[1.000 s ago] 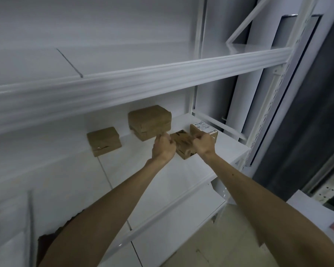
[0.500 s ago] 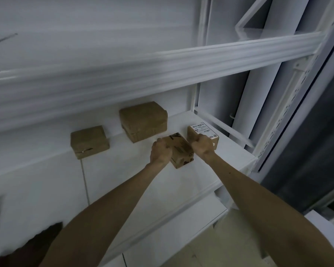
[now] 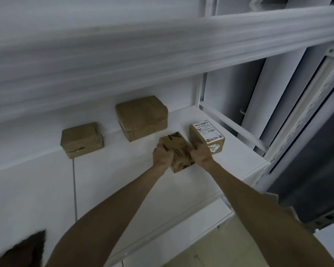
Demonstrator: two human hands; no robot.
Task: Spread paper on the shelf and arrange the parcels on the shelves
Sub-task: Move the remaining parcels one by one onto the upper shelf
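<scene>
The left hand [image 3: 162, 155] and the right hand [image 3: 200, 155] are both curled around one small box [image 3: 178, 149]. The left hand holds its left side and the right hand holds its right side. The small box is brown with black marks on top. It sits turned a bit, with one corner toward the person, and its bottom looks to be down on the shelf [image 3: 123, 182].

Just to the right of the small box is a box with a white label [image 3: 206, 135]. The right hand's fingers are between the two boxes, and I cannot tell if the boxes touch.

Behind the hands, near the back wall, is a big brown parcel [image 3: 141, 116]. To the left of it, well apart, is a smaller brown parcel [image 3: 81, 138]. Both are wrapped in brown paper and lie flat on the same shelf.

The shelf looks white all over. A thin dark line [image 3: 74, 189] runs from the smaller parcel toward the front edge.

Above is another white shelf [image 3: 162, 54], and it looks blurry. Below is a lower shelf [image 3: 181, 237], and past it the floor [image 3: 210, 253]. A white bar [image 3: 233, 126] runs along the right end of the shelf. A dark brown thing [image 3: 23, 249] shows in the bottom left corner, and I cannot tell what it is.
</scene>
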